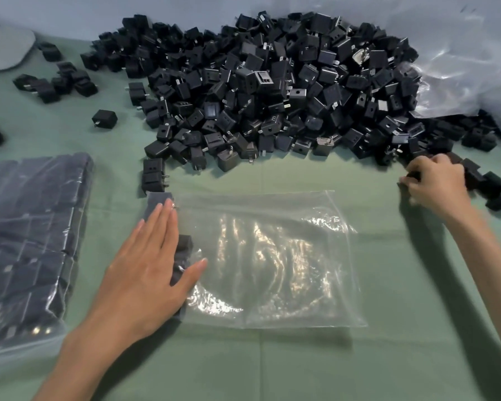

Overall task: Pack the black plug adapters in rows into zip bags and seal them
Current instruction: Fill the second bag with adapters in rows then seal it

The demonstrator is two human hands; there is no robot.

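A clear zip bag [272,261] lies flat on the green cloth in front of me, with a few black plug adapters [182,247] lined up inside along its left edge. My left hand [145,273] lies flat with straight fingers on that row, pressing on the bag. A large heap of black plug adapters [272,91] covers the far side of the table. At the heap's right end my right hand [434,183] curls its fingers round adapters [414,176]; the hand is slightly blurred.
A filled zip bag of adapters [32,244] lies at the left. Two adapters [154,176] stand just beyond the open bag's left corner. Loose adapters [55,82] are scattered at the far left near a grey disc [3,50]. Crumpled clear plastic [457,62] sits at the far right.
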